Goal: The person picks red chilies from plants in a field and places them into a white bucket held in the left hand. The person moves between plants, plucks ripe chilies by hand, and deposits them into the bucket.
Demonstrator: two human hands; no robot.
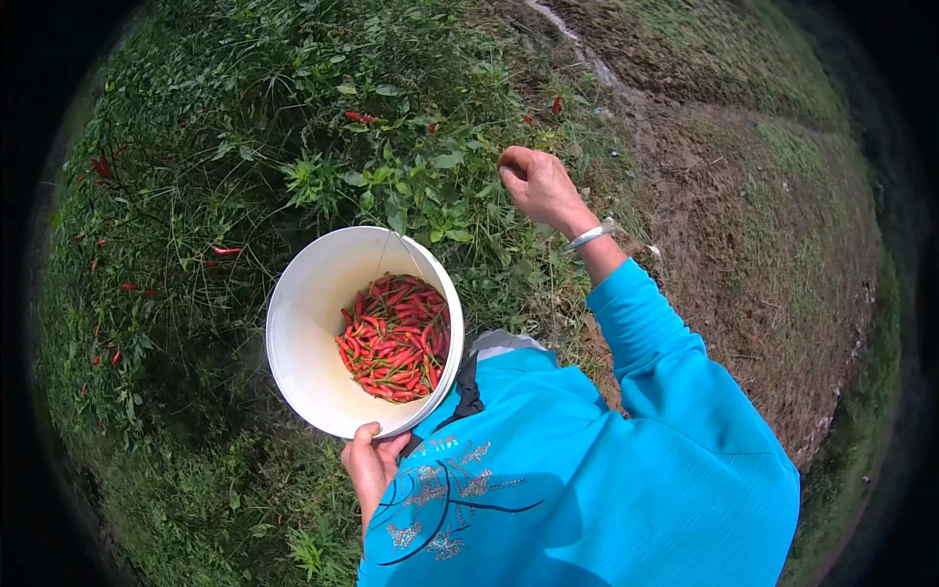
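Observation:
My left hand (pixel 373 461) grips the lower rim of a white plastic bucket (pixel 308 323), which is tilted against my front. Inside the bucket lies a heap of red chili peppers (pixel 400 341), several with green stems. My right hand (pixel 541 185) is stretched out over leafy pepper plants (pixel 433 183), its fingers curled in. Whether anything is between those fingers is hidden. Just beyond that hand, a red chili pepper (pixel 557 105) shows among the leaves. A thin wire handle (pixel 418 258) crosses the bucket's mouth.
Dense green plants and grass (pixel 220 169) fill the left side, with more red peppers (pixel 101 167) scattered in them. A bare brown dirt strip (pixel 689 191) runs along the right, with a narrow pale channel (pixel 561 26) at the top. Grass (pixel 799 205) grows on the dirt's far side.

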